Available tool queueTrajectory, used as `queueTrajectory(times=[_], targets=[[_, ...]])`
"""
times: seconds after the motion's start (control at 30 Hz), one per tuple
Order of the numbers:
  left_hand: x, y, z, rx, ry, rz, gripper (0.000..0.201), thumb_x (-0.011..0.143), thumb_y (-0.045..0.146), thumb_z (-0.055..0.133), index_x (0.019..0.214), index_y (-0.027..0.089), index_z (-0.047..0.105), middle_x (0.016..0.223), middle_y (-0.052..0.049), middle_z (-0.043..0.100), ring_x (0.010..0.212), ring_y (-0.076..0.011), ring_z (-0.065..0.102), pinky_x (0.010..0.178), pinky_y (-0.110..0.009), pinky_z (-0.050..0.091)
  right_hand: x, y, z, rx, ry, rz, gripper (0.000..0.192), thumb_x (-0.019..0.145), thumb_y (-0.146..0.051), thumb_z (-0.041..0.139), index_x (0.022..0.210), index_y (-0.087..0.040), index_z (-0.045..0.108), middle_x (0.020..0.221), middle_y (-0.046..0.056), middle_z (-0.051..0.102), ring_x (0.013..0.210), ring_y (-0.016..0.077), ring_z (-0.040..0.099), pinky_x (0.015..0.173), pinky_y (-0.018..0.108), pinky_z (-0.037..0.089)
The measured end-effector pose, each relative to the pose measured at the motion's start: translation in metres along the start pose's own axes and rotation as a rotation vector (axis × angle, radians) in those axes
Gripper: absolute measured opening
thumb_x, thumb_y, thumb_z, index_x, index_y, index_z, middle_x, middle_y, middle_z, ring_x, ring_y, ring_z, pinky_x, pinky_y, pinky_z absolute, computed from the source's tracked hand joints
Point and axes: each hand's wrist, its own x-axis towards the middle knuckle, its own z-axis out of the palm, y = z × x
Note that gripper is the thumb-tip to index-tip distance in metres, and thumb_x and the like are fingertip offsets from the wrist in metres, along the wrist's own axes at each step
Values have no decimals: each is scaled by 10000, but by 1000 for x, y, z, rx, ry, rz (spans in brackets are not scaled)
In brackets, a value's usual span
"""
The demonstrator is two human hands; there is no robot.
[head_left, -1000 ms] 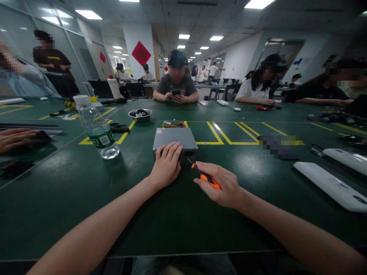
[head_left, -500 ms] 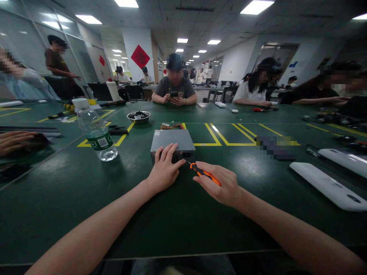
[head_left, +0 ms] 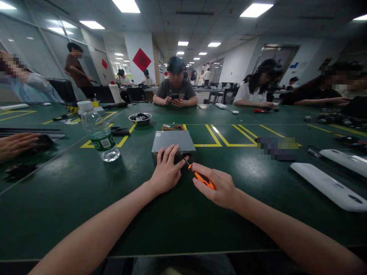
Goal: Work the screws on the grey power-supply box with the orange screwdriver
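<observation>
A grey metal computer power supply (head_left: 173, 140) sits on the green table in front of me, its colored cables coming out at the back. My left hand (head_left: 168, 168) braces it, with fingers over the top front edge and the thumb low on the front face near the socket. In my right hand (head_left: 216, 183) is a screwdriver (head_left: 204, 180) with an orange and black handle. Its thin shaft points up and left to the front face, beside my left thumb. Whether the tip sits in a screw, I cannot tell.
A water bottle (head_left: 99, 133) stands to the left, with a metal bowl (head_left: 140, 118) of small parts behind it. White panels (head_left: 327, 186) lie on the right. Another person's hand (head_left: 18, 146) is at far left. A person (head_left: 175, 89) sits opposite, holding a phone.
The screwdriver and my right hand have shifted slightly left, and the handle has turned in the fingers. My left hand stays on the power supply. The whole view has shifted slightly.
</observation>
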Motion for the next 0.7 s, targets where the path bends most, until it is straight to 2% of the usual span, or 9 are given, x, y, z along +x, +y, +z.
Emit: queueTrajectory(times=[0.1, 0.23, 0.4, 0.57, 0.7], targets=[[0, 2, -1, -9, -5, -11, 492, 747, 154, 529, 1225, 265, 501, 1400, -127, 273, 1311, -313, 212, 1039, -552, 147, 0, -1, 0, -85, 47, -27, 234, 808, -170, 547, 992, -309, 587, 1204, 33, 582, 1040, 187, 585, 819, 340, 517], [-1, 2, 0, -7, -16, -11, 493, 747, 157, 526, 1227, 264, 494, 1400, -132, 267, 1311, -318, 211, 1036, -562, 142, 4, 1, -4, -203, 97, -155, 221, 790, -156, 575, 978, -273, 582, 1147, 64, 613, 1043, 199, 581, 823, 346, 508], [-2, 0, -1, -17, -27, 9, 426, 750, 158, 525, 1164, 260, 535, 1422, -128, 246, 1322, -317, 198, 1040, -557, 140, 6, 1, -4, -212, 141, -143, 217, 781, -141, 551, 982, -222, 570, 1197, 112, 561, 1126, 226, 523, 838, 369, 518], [-2, -6, -6, -16, -41, 14, 294, 750, 105, 474, 1008, 199, 579, 1415, -118, 306, 1324, -268, 229, 1053, -492, 188, 5, -1, 4, -182, 180, -285, 248, 774, -165, 564, 1019, -203, 552, 1112, 104, 602, 1058, 189, 571, 707, 246, 550], [-1, -14, -7, 16, -44, 63, 295, 752, 94, 459, 1014, 178, 564, 1399, -125, 350, 1308, -258, 276, 1030, -473, 241, 5, 0, 4, -281, 213, -325, 239, 746, -132, 586, 975, -190, 549, 1077, 114, 619, 1061, 202, 570, 680, 241, 537]])
